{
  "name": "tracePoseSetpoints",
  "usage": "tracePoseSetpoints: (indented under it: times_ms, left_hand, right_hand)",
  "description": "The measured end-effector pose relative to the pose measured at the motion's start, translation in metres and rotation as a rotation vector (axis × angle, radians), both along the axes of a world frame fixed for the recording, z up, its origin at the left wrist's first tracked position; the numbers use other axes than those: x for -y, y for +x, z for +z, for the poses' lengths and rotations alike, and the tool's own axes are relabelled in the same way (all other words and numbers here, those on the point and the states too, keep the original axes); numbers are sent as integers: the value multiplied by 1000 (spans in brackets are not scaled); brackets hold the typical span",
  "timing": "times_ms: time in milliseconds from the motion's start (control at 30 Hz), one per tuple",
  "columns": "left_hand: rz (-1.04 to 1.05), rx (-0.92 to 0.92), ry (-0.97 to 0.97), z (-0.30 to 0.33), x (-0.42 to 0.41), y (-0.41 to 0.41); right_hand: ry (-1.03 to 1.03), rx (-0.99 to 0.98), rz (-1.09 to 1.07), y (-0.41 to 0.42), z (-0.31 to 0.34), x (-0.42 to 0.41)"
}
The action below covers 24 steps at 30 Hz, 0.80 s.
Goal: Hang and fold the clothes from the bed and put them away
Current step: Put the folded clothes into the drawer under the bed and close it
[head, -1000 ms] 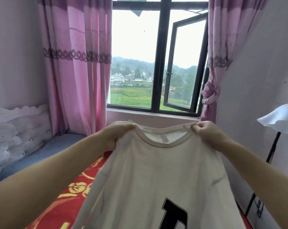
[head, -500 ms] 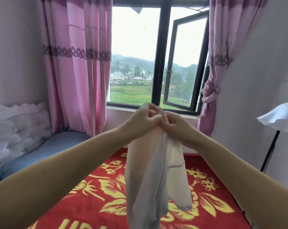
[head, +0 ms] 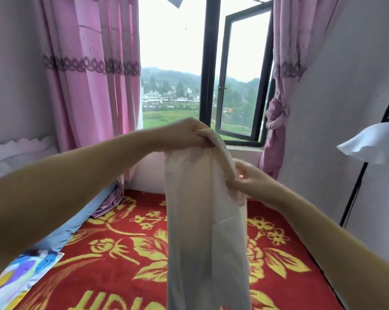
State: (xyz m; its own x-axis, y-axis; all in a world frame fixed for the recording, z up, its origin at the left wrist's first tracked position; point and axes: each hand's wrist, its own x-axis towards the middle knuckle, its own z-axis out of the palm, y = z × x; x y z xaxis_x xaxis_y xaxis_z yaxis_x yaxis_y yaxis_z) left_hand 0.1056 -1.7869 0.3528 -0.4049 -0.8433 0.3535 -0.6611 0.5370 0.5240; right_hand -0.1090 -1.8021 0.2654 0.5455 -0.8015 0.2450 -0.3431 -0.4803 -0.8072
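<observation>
Cream cloth, a shirt (head: pixel 207 220) folded lengthwise, hangs in a long narrow strip above the red flowered blanket (head: pixel 126 253) on the bed, in front of the window (head: pixel 213 70). At the shirt's top the left hand (head: pixel 184 135) holds it up with fingers (head: pixel 201 139) curled tight round the bunched fabric, and lower on the shirt's right edge the right hand (head: pixel 251 182) pinches a fold between thumb and fingers. Pink curtains (head: pixel 95 86) hang beside the window behind the shirt, and a white lamp shade (head: pixel 374 144) stands off to the shirt's right.
</observation>
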Motion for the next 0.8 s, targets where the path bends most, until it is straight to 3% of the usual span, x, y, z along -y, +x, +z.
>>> tracePoseSetpoints:
  times_ms: [100, 233, 367, 533, 600, 733, 800]
  left_hand:
    - [9, 28, 79, 20, 4, 2]
    - [54, 74, 176, 40, 5, 8]
    - [100, 75, 223, 49, 2, 19]
    - [162, 112, 316, 59, -7, 37]
    - [208, 95, 322, 59, -7, 43]
    - [291, 77, 303, 58, -4, 45]
    - [305, 78, 303, 59, -4, 44]
  right_hand:
    - [153, 24, 85, -2, -43, -3]
    - [184, 152, 18, 9, -92, -10]
    - [-25, 315, -137, 22, -112, -12]
    - [-110, 565, -234, 24, -112, -7]
    - [-277, 547, -227, 22, -113, -9]
    - [-734, 264, -173, 30, -116, -26]
    - [-729, 199, -92, 37, -120, -33]
